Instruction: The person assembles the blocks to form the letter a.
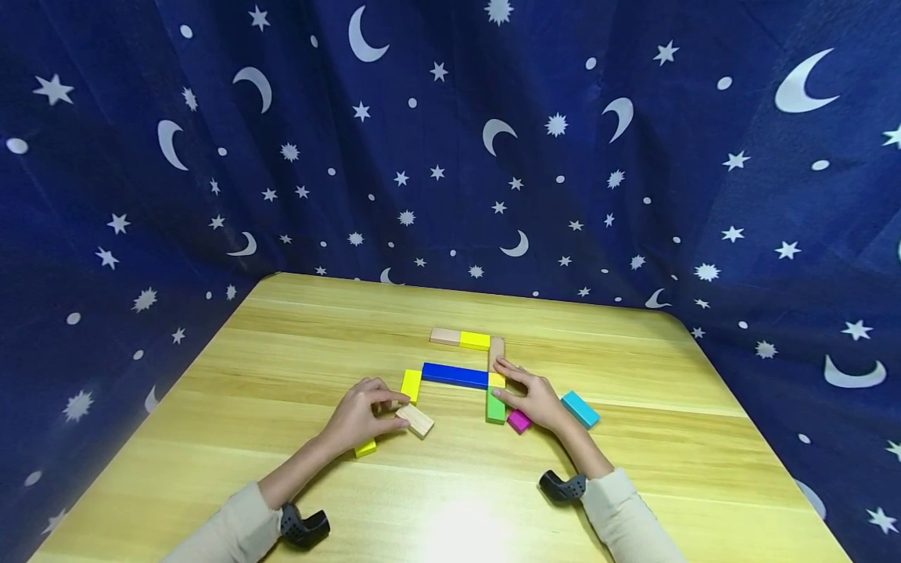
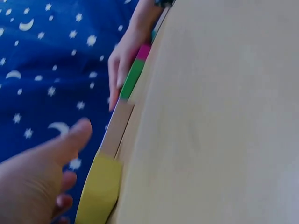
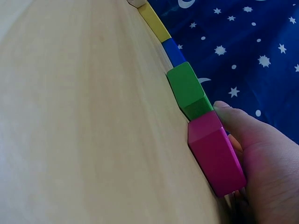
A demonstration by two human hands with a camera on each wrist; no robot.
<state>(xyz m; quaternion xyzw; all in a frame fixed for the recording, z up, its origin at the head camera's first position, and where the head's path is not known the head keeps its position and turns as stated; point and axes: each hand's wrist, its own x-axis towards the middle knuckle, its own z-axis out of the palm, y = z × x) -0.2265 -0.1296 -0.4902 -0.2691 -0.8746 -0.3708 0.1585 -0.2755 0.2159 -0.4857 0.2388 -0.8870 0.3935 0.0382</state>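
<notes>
My left hand (image 1: 359, 417) hovers with thumb and fingers apart at the left end of a plain wooden block (image 1: 415, 421). In the left wrist view its thumb (image 2: 79, 133) stands above this block (image 2: 117, 128), with a gap between. Just behind lies a yellow block (image 1: 411, 386); another yellow block (image 1: 365, 448) is partly under the hand. My right hand (image 1: 538, 400) rests at a joined column: thumb at the green block (image 1: 496, 410), fingertips at the upright plain block (image 1: 496, 352). A small orange-yellow block (image 1: 497, 380) sits between them. A magenta block (image 1: 519, 421) lies beside the palm.
A long blue block (image 1: 455, 375) runs left from the column. At the back, a yellow block (image 1: 475, 340) and a plain block (image 1: 445, 336) form a row. The light blue block (image 1: 580, 410) lies right of my right hand. A star-patterned curtain (image 1: 450, 141) surrounds the wooden table (image 1: 633, 500).
</notes>
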